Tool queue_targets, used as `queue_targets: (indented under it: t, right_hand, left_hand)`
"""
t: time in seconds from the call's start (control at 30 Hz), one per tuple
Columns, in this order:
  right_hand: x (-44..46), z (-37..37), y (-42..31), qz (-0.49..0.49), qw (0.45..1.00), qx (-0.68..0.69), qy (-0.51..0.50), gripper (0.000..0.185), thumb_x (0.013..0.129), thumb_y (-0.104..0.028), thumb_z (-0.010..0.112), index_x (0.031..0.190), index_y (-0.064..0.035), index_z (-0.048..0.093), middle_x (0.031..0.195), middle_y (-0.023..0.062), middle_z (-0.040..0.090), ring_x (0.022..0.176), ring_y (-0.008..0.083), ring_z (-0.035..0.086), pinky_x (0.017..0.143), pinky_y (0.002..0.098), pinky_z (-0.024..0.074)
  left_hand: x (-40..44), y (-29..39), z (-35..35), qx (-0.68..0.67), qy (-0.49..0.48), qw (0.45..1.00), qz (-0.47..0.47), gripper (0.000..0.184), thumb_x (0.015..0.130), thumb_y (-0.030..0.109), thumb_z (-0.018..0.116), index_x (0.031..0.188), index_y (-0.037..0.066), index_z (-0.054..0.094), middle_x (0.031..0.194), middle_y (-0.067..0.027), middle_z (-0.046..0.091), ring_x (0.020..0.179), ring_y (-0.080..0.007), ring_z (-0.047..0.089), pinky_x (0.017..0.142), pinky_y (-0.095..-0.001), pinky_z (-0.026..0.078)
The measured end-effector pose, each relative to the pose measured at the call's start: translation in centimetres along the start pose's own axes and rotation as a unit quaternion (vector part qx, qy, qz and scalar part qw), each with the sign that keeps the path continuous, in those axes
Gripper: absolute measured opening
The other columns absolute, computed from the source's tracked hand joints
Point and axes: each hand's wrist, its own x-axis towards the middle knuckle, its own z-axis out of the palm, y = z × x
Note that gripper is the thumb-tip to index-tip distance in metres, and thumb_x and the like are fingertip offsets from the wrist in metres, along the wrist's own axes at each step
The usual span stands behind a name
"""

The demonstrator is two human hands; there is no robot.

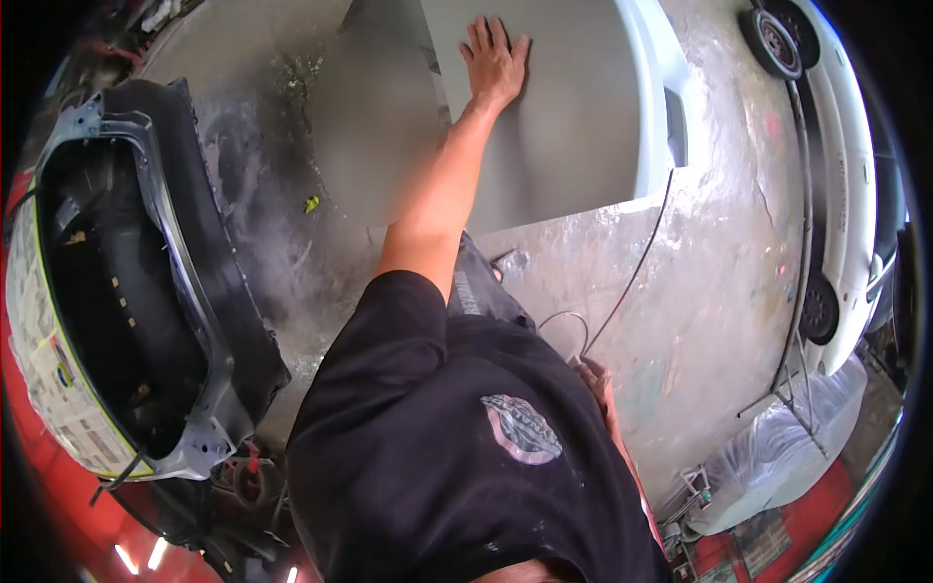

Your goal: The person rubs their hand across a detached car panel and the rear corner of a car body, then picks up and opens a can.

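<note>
My left hand (497, 64) lies flat with its fingers spread on a large, smooth grey car panel (573, 117), which has a pale, shiny edge along its right side. The left arm is stretched out over the panel. Low beside my right hip is my right hand (600, 381), its fingers curled and partly hidden by the black shirt. A thin dark hose (634, 267) runs from that hand up toward the panel's right corner, and a small loop of it stands by the fingers.
At the left stands a car body (165, 194) with an opening and newspaper masking (83, 403). A white car (846, 194) is at the right, near a loose wheel (777, 44). Plastic sheeting (777, 452) covers something lower right. A small yellow-green object (311, 204) lies on the wet-looking concrete floor (719, 301).
</note>
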Motion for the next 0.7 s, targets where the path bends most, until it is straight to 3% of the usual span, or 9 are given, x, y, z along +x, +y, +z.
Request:
queue_targets:
  t: [0.23, 0.43, 0.57, 0.7]
  right_hand:
    - [1.5, -0.1, 0.9, -0.025, 0.999, -0.005, -0.022, 0.044, 0.088, -0.021, 0.055, 0.124, 0.0038, 0.058, 0.095, 0.0171, 0.070, 0.079, 0.0208, 0.068, 0.070, 0.0316, 0.0520]
    - [2.8, -0.9, 2.5, -0.001, 1.000, 0.006, -0.018, 0.044, 0.087, -0.021, 0.056, 0.125, 0.0029, 0.058, 0.095, 0.0189, 0.070, 0.081, 0.0219, 0.068, 0.070, 0.0324, 0.0521]
    - [3.1, -1.4, 3.1, -0.005, 1.000, -0.011, -0.010, 0.044, 0.089, -0.022, 0.056, 0.125, 0.0032, 0.058, 0.098, 0.0207, 0.070, 0.083, 0.0235, 0.069, 0.071, 0.0332, 0.0525]
    - [2.1, -0.9, 2.8, 0.002, 1.000, 0.018, -0.011, 0.043, 0.091, -0.023, 0.055, 0.124, 0.0037, 0.058, 0.099, 0.0206, 0.070, 0.086, 0.0244, 0.069, 0.072, 0.0335, 0.0531]
  left_hand:
    - [-9.8, 4.0, -2.9, -0.013, -0.059, 0.998, 0.005, 0.070, 0.099, 0.045, 0.037, 0.146, -0.006, 0.022, 0.153, -0.0281, 0.014, 0.142, -0.0455, 0.013, 0.112, -0.0598, 0.011]
    - [-18.0, 6.7, -5.4, -0.024, -0.073, 0.996, 0.032, 0.071, 0.097, 0.041, 0.044, 0.143, -0.009, 0.025, 0.151, -0.0302, 0.017, 0.140, -0.0484, 0.015, 0.111, -0.0620, 0.014]
    - [-17.0, 5.7, -5.3, -0.021, -0.106, 0.994, 0.034, 0.070, 0.099, 0.044, 0.040, 0.146, -0.005, 0.021, 0.153, -0.0280, 0.013, 0.141, -0.0483, 0.012, 0.110, -0.0641, 0.013]
    - [-10.5, 3.3, -3.6, -0.022, -0.086, 0.996, 0.022, 0.070, 0.099, 0.044, 0.039, 0.147, -0.004, 0.021, 0.154, -0.0264, 0.013, 0.143, -0.0436, 0.010, 0.113, -0.0600, 0.008]
